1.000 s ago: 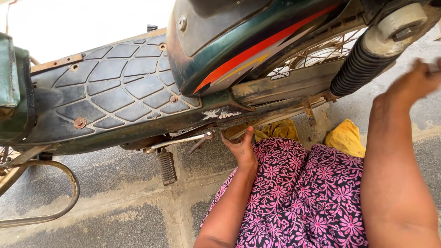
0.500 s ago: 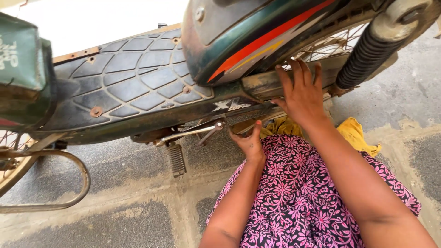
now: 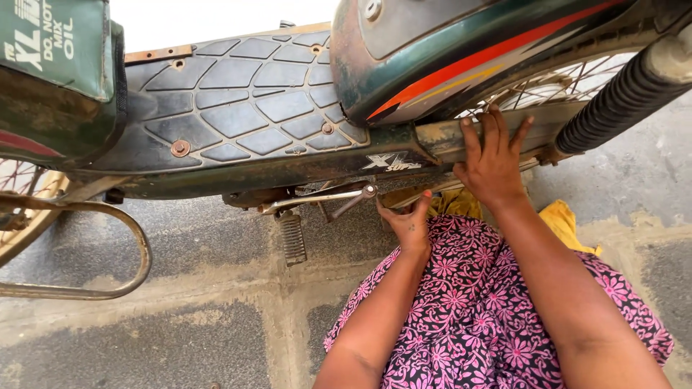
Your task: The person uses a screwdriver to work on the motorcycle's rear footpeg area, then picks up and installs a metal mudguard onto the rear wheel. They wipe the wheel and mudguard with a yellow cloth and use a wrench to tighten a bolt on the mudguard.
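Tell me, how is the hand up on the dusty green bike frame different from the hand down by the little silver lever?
The right hand lies flat, fingers spread, palm pressed on the dusty green frame rail. The left hand sits lower under the bike, fingers curled, beside the thin silver metal lever; whether it grips anything is unclear. The right hand shows its back; the left shows its palm side. Both are bare and reach over the pink flowered cloth.

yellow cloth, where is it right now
In the head view the yellow cloth lies on the pavement right of centre, under the moped's rear wheel, partly hidden behind the right hand.
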